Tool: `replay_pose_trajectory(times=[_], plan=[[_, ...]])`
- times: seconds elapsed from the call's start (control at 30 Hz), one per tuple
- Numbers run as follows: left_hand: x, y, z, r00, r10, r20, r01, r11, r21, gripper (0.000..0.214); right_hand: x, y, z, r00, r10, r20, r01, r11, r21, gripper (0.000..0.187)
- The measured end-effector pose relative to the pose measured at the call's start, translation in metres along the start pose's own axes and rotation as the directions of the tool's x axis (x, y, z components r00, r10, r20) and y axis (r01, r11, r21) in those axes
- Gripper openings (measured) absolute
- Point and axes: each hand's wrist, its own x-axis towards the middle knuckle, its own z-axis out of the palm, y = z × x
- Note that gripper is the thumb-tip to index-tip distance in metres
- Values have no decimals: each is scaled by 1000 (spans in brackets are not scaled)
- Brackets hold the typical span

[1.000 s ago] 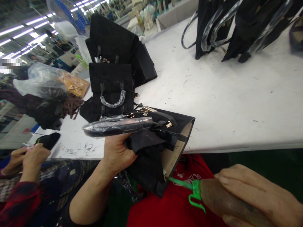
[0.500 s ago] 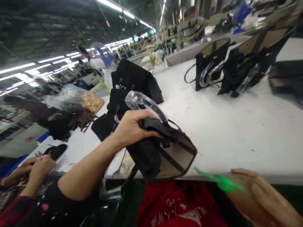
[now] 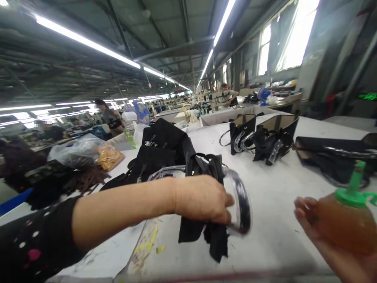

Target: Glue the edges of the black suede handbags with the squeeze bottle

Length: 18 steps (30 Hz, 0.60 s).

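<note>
- Your left hand (image 3: 203, 198) reaches over the black bag (image 3: 193, 228) at the centre of the frame, fingers curled beside its plastic-wrapped handle (image 3: 244, 204); its back hides whether they grip anything.
- Your right hand (image 3: 326, 245), well apart at lower right, is wrapped around a bottle (image 3: 347, 224), green nozzle (image 3: 356, 179) pointing up.
- You seem to be positioning the bag, with the bottle kept clear of it.
- The next move looks to call for a steady left hand and an upright bottle; the loose handle could snag your fingers.
- The white table (image 3: 273, 220) carries yellow tape (image 3: 151, 241) at lower centre, piled bags (image 3: 165, 137) left of centre and standing bags (image 3: 275, 133) at right.
- Behind, you face a long workshop: strip lights (image 3: 88, 41) at upper left, a window (image 3: 299, 35) at upper right.
</note>
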Motion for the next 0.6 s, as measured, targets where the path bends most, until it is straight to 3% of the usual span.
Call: replay_pose_trajectory(times=[0.03, 0.07, 0.13, 0.2, 0.3, 0.47, 0.6], plan=[[2, 10, 2, 1000, 21, -3, -21, 999, 27, 9, 13, -8, 7, 992, 123, -7, -115, 946, 302, 40], [4, 19, 4, 999, 35, -4, -35, 999, 40, 14, 26, -16, 16, 975, 206, 84, -221, 843, 490, 37], [4, 33, 4, 997, 74, -10, -74, 996, 51, 20, 52, -27, 35, 926, 306, 222, -375, 673, 637, 32], [3, 41, 3, 995, 102, 4, -102, 993, 51, 23, 74, -32, 53, 879, 357, 315, -474, 599, 645, 28], [1, 44, 4, 994, 104, 24, -105, 993, 48, 23, 101, -32, 69, 821, 329, 466, -567, 569, 596, 22], [-2, 42, 9, 989, 145, -12, -143, 987, 76, 33, 136, -37, 66, 743, 261, 616, -631, 579, 516, 29], [-1, 39, 8, 979, 203, -1, -202, 974, 106, 37, 146, -40, 67, 661, 236, 712, -681, 589, 436, 31]])
